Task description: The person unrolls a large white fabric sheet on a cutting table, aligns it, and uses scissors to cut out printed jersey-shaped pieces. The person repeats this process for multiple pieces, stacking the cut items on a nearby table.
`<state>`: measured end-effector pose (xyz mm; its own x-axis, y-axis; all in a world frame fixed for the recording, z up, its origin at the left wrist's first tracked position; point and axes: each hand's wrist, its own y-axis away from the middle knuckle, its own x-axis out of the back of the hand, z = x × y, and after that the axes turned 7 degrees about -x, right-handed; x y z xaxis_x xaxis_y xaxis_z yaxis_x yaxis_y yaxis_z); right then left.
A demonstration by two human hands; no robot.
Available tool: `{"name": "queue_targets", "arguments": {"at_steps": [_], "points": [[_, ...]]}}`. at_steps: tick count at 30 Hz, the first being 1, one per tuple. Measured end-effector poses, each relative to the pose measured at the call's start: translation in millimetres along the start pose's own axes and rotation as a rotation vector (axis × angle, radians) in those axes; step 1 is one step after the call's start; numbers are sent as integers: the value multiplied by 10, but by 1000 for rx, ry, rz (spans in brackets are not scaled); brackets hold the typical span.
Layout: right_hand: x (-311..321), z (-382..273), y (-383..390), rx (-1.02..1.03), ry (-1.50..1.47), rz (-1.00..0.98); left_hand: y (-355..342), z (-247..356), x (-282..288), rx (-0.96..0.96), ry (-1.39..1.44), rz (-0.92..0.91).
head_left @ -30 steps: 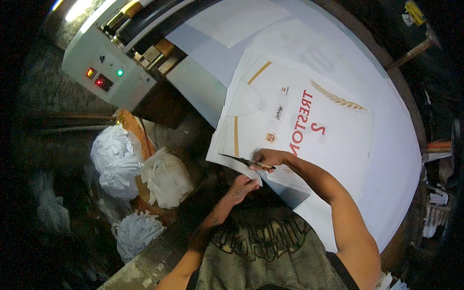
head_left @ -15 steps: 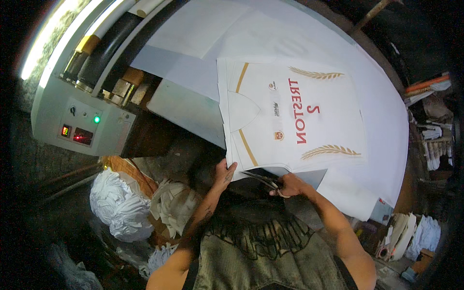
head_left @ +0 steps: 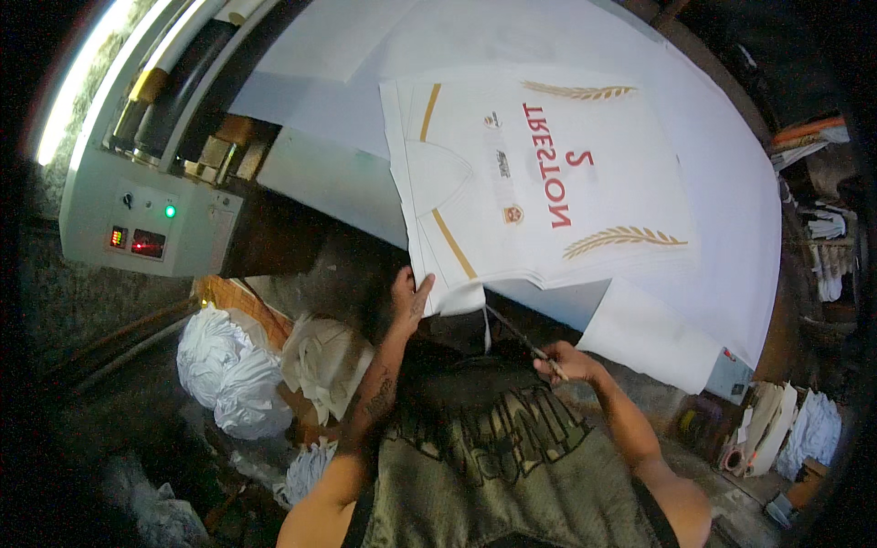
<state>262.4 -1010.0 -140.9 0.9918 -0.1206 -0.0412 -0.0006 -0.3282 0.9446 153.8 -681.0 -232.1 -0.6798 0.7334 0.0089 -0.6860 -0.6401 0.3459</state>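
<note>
A stack of white sheets printed with a jersey pattern (head_left: pixel 539 173), with gold stripes and red mirrored lettering, lies on a large white table (head_left: pixel 731 192). My left hand (head_left: pixel 408 297) grips the stack's near left corner. My right hand (head_left: pixel 562 363) is shut on a pair of dark scissors (head_left: pixel 516 333), whose blades point toward the stack's near edge. A narrow white strip (head_left: pixel 486 331) hangs from that edge between my hands.
A grey machine with a roller, a green light and a red display (head_left: pixel 146 233) stands at the left. Bundles of white cloth (head_left: pixel 237 370) lie on the floor below it. More stacked cloth and boxes (head_left: pixel 795 429) sit at the lower right.
The view has swung so the printed stack sits squarer in front of me. My left hand has moved up to the stack's corner, and the scissors have come off the sheet toward its near edge.
</note>
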Motion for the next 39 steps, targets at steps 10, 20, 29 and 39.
{"name": "queue_targets", "arguments": {"at_steps": [10,20,29,39], "points": [[413,-660,434,623,-219,20,-45,43,-78,-162,-166,-72],[542,-264,30,569,17,1121,59,128,-10,-201,-33,-184],[1223,70,-636,233,223,1501,4,187,49,-243,-194,-196],[982,-173,-475,514,97,1548,15,317,38,-92,-22,-188]]}}
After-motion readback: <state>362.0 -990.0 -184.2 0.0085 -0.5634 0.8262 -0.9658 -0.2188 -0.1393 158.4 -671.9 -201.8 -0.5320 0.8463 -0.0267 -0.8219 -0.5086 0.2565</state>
